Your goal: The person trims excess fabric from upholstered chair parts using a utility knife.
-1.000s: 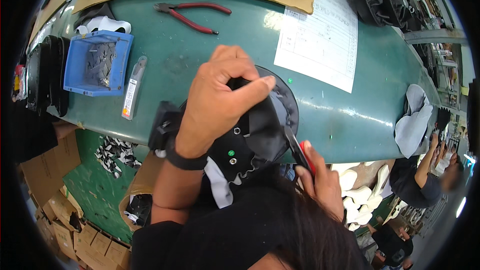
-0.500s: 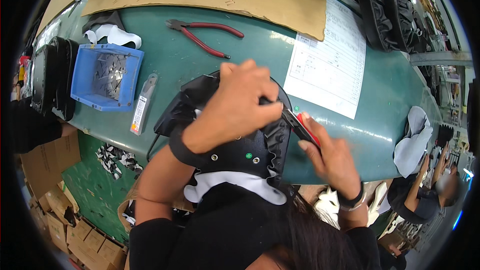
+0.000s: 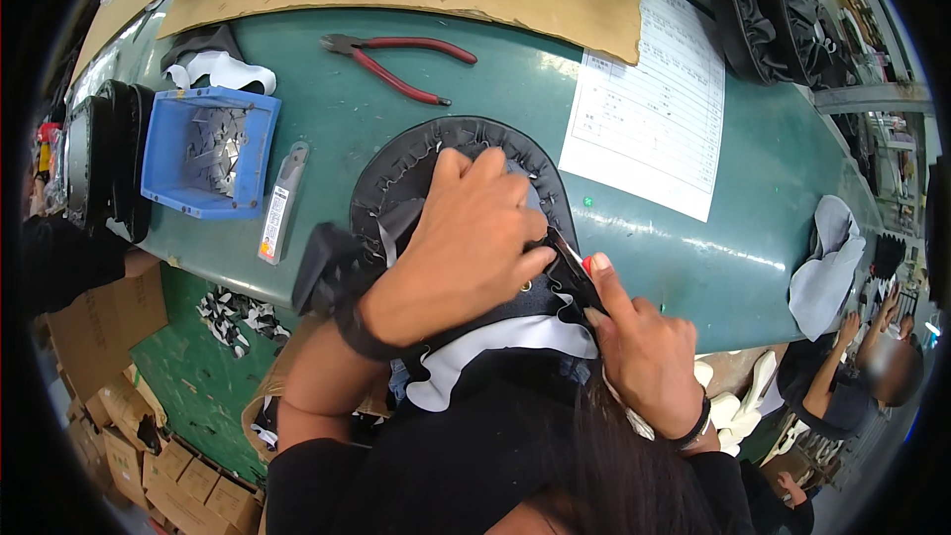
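The left hand [image 3: 466, 258] lay spread over a black rounded padded piece with a gathered, pleated edge [image 3: 416, 163], fingers curled and pinching its right rim. That piece rested at the near edge of the green worktable [image 3: 475, 89]. The right hand [image 3: 644, 357] gripped a thin tool with a red handle [image 3: 584, 263], its tip at the same rim. Beyond lay red-handled pliers [image 3: 401, 59], a blue plastic bin of metal bits [image 3: 208, 149], a utility knife [image 3: 282, 203] and a printed paper sheet [image 3: 649, 109]

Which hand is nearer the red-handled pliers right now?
Left. The left hand presses the black padded piece just below the red-handled pliers; the right hand sits lower, at the table's near edge.
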Tool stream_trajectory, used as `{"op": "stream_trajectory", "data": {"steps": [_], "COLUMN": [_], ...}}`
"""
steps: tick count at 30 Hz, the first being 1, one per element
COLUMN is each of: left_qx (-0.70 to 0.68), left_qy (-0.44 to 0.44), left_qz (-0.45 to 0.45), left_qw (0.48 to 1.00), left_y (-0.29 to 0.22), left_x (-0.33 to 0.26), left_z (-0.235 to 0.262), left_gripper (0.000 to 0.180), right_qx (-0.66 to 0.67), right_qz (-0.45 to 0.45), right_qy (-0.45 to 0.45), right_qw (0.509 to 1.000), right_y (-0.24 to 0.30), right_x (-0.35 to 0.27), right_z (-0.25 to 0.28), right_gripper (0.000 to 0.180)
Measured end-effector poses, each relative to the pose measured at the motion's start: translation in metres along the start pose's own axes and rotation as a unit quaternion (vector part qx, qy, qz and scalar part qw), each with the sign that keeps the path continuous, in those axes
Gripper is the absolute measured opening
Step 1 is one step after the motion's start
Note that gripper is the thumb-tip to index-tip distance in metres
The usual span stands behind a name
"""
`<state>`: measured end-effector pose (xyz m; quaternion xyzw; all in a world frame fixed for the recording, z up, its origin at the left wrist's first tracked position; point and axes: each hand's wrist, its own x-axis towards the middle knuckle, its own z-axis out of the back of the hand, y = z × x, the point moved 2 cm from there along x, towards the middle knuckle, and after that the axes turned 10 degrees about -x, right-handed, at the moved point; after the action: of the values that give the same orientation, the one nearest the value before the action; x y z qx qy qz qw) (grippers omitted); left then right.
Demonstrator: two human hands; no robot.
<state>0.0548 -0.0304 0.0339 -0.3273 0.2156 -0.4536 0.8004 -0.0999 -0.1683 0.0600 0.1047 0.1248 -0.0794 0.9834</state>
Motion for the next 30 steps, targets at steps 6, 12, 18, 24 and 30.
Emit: {"op": "stream_trajectory", "data": {"steps": [6,12,18,24,30], "left_qx": [-0.322,-0.168,-0.042,-0.458,-0.372], "left_qy": [-0.166,-0.042,-0.074,-0.084,-0.116], "left_qz": [-0.077,0.027,-0.095,0.036,-0.028], "left_qw": [0.929,0.984,0.992,0.884,0.920], "left_y": [0.009,-0.015,-0.010,0.008,-0.006], "left_x": [-0.006,-0.001,0.005,0.006,0.019], "left_z": [0.011,-0.001,-0.022,-0.001,0.017], "left_gripper": [0.015,0.015,0.025,0.022,0.014], "right_qx": [0.051,-0.005,0.047,0.138,0.057], "right_qz": [0.005,0.028,0.022,-0.046,-0.020], "right_qy": [-0.036,0.009,0.032,-0.025,-0.022], "right_qw": [0.998,1.000,0.998,0.989,0.998], "right_y": [-0.019,-0.038,-0.031,-0.023,-0.029], "right_x": [-0.037,-0.026,-0.018,-0.054,-0.015], "right_z": [-0.013,0.001,0.001,-0.024,-0.010], "right_gripper": [0.058,0.061,0.062,0.064,0.058]}}
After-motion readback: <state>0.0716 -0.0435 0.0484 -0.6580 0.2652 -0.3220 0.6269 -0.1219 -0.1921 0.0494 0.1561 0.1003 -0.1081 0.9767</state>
